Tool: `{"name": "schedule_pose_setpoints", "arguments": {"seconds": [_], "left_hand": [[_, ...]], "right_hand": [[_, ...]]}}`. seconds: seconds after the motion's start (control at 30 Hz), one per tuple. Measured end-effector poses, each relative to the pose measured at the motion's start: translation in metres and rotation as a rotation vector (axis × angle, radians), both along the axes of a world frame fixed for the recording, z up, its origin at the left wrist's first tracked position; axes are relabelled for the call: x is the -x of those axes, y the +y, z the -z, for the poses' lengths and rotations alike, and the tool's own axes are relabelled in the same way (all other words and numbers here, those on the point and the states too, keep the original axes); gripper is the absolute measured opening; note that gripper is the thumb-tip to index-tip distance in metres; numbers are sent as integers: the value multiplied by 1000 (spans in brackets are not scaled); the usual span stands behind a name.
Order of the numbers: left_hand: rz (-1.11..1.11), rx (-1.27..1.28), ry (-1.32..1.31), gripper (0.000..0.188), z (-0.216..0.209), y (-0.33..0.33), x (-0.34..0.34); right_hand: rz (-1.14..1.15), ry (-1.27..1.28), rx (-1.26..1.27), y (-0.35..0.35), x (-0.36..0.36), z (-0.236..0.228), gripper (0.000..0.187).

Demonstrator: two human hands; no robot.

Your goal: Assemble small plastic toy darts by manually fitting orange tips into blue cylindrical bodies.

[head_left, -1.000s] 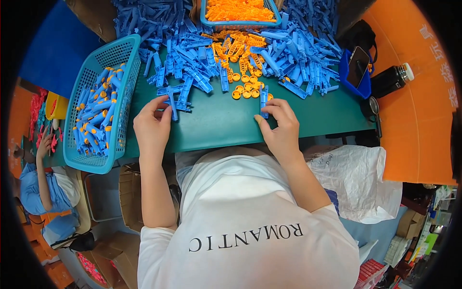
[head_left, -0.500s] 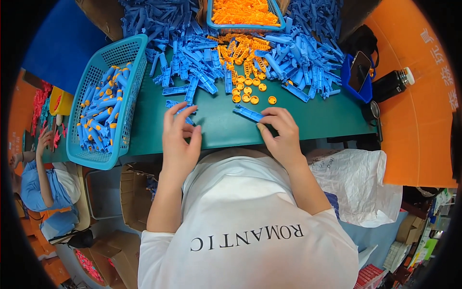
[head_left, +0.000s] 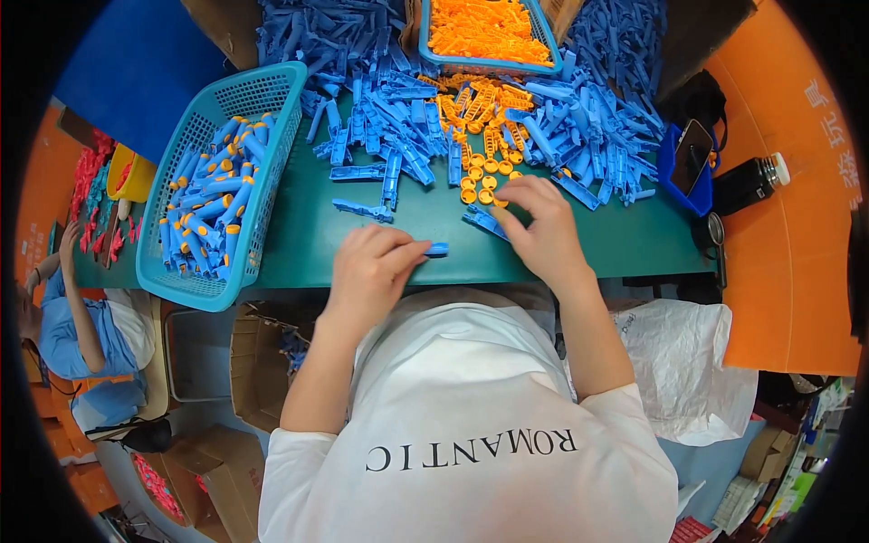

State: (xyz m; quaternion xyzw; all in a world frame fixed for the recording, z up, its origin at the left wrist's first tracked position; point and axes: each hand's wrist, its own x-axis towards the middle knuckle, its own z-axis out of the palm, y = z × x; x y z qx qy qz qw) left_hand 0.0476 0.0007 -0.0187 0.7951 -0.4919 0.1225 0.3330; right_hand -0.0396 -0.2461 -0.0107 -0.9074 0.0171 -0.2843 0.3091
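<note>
My left hand point(head_left: 369, 271) is closed, pinching a short blue plastic piece point(head_left: 436, 249) that sticks out past its fingertips above the green table. My right hand point(head_left: 540, 226) is at the near edge of a group of small round orange caps point(head_left: 468, 195). Its thumb and fingers close around one orange cap point(head_left: 500, 202), partly hidden by the fingertips. Beneath that hand lies a long blue plastic half-shell point(head_left: 484, 221). Another blue half-shell point(head_left: 362, 211) rests beyond my left hand.
Heaps of blue shells point(head_left: 389, 118) and orange ladder-like strips point(head_left: 475, 104) cover the far table. An orange-filled basket point(head_left: 554, 65) stands behind. At left, a blue basket point(head_left: 294, 109) holds capped blue tubes. A black bottle point(head_left: 747, 184) stands right; a co-worker point(head_left: 86, 317) sits far left.
My left hand has moved right and now pinches a blue piece. The blue half-shell my right hand held now lies on the table, and that hand has reached forward to the caps. The view has shifted slightly.
</note>
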Motion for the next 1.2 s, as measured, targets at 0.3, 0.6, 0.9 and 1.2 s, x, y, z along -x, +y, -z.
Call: {"name": "schedule_pose_setpoints", "arguments": {"seconds": [0.3,0.6,0.9,1.2], "left_hand": [[2,53,55,29,-7,5,-7],[-24,165,132,26,12,-3,-5],[14,113,183,34,5,-2,-7],[12,97,229,32,3,-3,-7]], "right_hand": [[100,145,273,-19,-56,-32,19],[-244,383,170,-31,-98,-20,24],[-472,242,233,-44,-94,-14,19],[-502,321,242,-45,-91,-17,16]]}}
